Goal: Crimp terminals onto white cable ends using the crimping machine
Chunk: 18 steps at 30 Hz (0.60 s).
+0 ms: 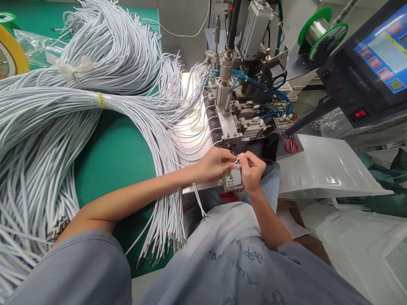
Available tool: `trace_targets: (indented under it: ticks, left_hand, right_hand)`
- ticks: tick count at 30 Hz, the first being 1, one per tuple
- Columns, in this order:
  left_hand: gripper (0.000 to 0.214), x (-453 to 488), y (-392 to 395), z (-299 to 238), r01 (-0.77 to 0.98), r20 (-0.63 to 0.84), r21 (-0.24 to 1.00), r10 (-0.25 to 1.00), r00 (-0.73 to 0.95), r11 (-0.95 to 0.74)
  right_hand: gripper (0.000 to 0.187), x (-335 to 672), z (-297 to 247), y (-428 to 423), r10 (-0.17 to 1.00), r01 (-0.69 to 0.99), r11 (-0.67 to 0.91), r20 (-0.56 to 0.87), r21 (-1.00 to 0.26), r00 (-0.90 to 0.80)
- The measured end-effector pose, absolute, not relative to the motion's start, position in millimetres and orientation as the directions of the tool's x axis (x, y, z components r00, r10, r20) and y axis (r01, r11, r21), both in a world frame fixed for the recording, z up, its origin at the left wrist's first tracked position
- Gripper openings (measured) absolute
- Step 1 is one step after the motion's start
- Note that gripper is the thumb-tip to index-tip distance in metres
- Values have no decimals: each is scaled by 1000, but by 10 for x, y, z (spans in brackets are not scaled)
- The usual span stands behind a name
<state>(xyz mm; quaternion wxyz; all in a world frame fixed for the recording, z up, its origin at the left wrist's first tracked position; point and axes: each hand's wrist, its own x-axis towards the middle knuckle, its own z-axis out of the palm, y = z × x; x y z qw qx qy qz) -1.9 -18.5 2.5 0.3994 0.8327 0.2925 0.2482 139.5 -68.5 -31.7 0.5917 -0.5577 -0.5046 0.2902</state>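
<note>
Both of my hands meet at the front of a bench machine [230, 123] with metal cylinders and blue air tubes. My left hand [216, 163] pinches a white cable [237, 159] between thumb and fingers. My right hand [252, 167] grips the same cable close beside it, fingers curled; the cable's tip is hidden by the fingers. Just below the hands is a small box with a white warning label [233, 178]. Several white cables run from the loose bundle [165, 144] on the left into the machine's side.
A tied bundle of white cables [104, 51] covers much of the green mat [117, 148]. At the right are a solder wire spool [322, 31], a control screen [386, 51], red-handled scissors [291, 146] and a translucent plastic tray [330, 169].
</note>
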Motion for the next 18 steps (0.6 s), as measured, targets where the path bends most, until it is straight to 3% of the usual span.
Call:
trace_targets:
  ticks: [4, 9, 13, 18]
  left_hand:
    - [27, -61, -115, -20, 423, 188, 557, 605, 774, -714]
    - [27, -78, -36, -123, 584, 67, 237, 613, 787, -776]
    - [26, -71, -21, -171, 576, 43, 183, 592, 805, -797]
    - [27, -75, -12, -206, 571, 28, 185, 585, 810, -800]
  right_hand:
    - [22, 1481, -374, -597, 950, 243, 148, 206, -959, 235]
    - [15, 1548, -499, -446, 971, 199, 18, 65, -980, 231]
    - [15, 1575, -540, -391, 971, 97, -57, -32, -994, 235]
    - [17, 1638, -539, -355, 980, 91, -111, -94, -990, 173]
